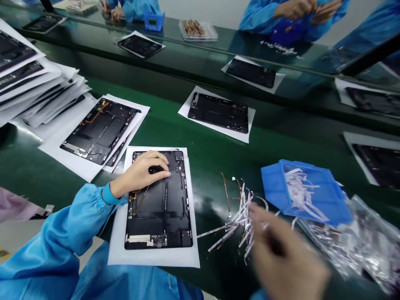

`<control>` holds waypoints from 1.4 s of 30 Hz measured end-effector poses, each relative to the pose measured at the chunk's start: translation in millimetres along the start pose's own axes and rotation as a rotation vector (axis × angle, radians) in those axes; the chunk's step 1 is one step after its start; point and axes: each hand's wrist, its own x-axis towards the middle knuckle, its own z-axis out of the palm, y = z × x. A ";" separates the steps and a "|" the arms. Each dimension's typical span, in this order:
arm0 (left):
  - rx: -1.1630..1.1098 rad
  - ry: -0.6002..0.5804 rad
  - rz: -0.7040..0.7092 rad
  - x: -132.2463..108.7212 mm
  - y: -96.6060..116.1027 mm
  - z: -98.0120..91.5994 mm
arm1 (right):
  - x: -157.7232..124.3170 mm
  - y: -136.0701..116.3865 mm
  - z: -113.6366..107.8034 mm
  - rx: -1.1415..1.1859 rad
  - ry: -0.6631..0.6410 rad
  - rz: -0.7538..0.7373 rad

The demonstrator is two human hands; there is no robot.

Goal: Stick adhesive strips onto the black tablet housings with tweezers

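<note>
In front of me a black tablet housing [175, 196] with its inner parts exposed lies on white paper [118, 254]. My left hand [142, 171] rests over its upper left part, thumb and forefinger pressed together; whatever is between them is too small to make out. A thin brown strip [142, 201] lies on the housing below that hand. On the right, a loose heap of narrow white and brown flex strips [240, 221] is spread on the green bench. My right hand [281, 250] is at its right edge, smeared by motion, its fingers unclear.
A blue bin [337, 200] with pale strips sits beyond the heap, beside clear plastic bags [359, 241]. Further housings on paper include one at the left [103, 129] and one ahead [215, 110]. Papered housings are stacked [40, 91] far left. Co-workers' hands [296, 10] are across the bench.
</note>
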 end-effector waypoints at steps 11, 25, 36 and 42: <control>0.045 -0.114 -0.086 -4.4 -14.4 3.2 | -33.9 -58.5 64.8 0.266 -0.412 -0.329; 0.060 -0.119 -0.114 -4.2 -12.0 4.2 | -39.5 -58.6 66.6 0.282 -0.443 -0.295; 0.077 -0.104 -0.094 -2.9 -15.5 5.1 | -35.9 -63.5 65.9 0.228 -0.410 -0.318; 0.080 -0.089 -0.085 -3.6 -15.9 5.9 | -37.5 -63.8 68.3 0.212 -0.388 -0.312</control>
